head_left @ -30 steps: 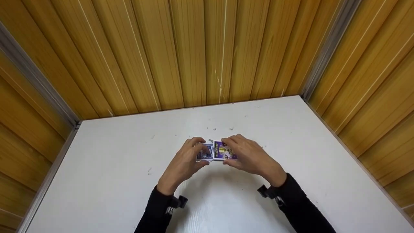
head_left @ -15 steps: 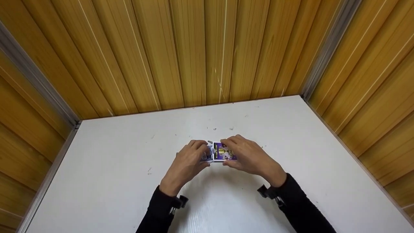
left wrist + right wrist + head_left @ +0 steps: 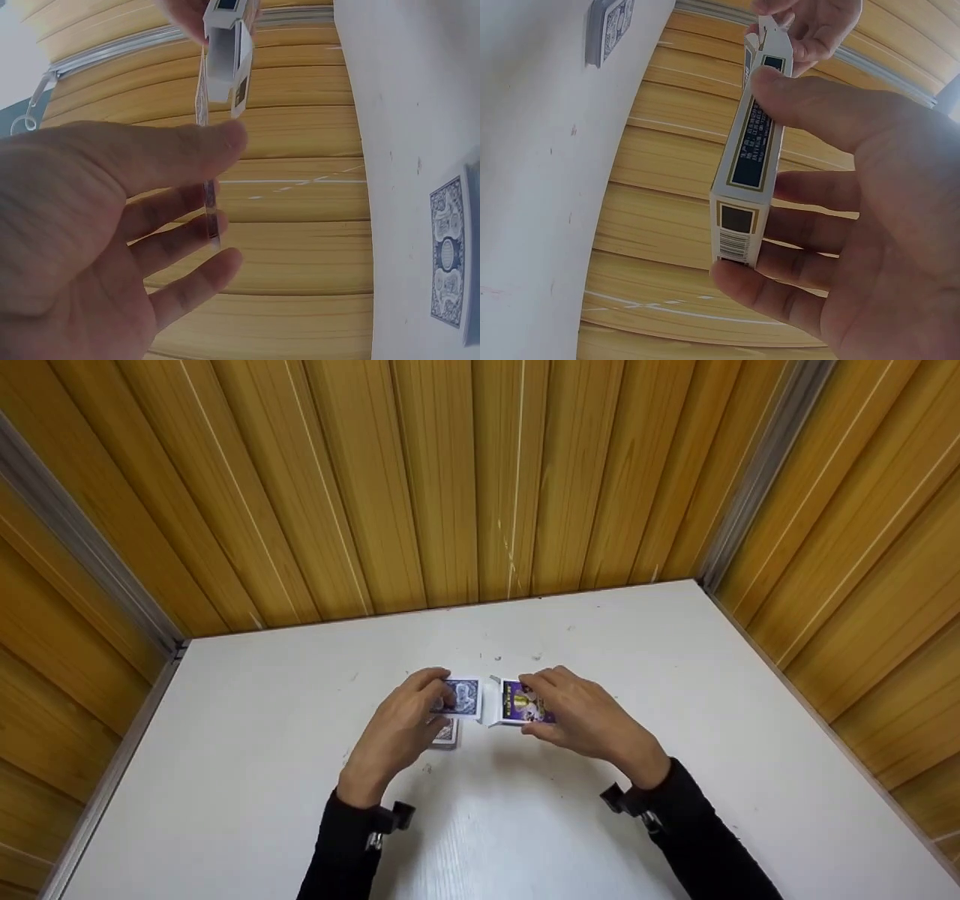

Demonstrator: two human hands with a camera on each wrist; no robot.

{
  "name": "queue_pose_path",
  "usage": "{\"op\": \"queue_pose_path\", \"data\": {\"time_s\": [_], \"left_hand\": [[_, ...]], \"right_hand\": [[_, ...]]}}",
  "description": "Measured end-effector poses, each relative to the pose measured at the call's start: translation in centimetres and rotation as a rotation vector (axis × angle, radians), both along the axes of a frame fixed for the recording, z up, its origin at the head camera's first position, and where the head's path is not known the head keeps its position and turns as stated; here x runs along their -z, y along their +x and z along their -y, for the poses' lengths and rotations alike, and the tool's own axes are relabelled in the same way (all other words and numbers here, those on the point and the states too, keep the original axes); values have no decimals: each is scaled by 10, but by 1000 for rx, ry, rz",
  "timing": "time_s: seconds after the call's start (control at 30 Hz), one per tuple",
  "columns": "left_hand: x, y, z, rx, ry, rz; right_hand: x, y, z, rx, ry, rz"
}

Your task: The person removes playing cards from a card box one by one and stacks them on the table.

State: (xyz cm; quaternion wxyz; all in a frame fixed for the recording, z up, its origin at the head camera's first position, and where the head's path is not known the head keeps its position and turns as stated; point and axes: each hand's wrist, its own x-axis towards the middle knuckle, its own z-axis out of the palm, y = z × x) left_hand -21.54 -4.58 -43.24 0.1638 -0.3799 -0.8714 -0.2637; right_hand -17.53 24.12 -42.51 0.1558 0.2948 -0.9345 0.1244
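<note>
Left hand had its thumb and fingers pinched on a thin blue-backed card that poked out past the fingertips toward the right ones. Right hand was clamped on a purple-faced card box, open end facing the left fingers. On the near side of the left thumb, a deck sat on the white table. Well beyond all the fingertips was a yellow wood-look wall.
</note>
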Motion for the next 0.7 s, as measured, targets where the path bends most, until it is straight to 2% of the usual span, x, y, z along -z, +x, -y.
{"op": "queue_pose_path", "data": {"time_s": [0.23, 0.37, 0.57, 0.7], "left_hand": [[-3, -6, 14, -59, 41, 95], [-2, -10, 17, -71, 54, 140], [7, -17, 19, -73, 43, 171], [15, -21, 19, -79, 24, 215]], "right_hand": [[1, 0, 0, 0, 3, -9], [1, -1, -1, 8, 2, 4], [3, -1, -2, 16, 3, 22], [3, -1, -2, 20, 7, 41]]}}
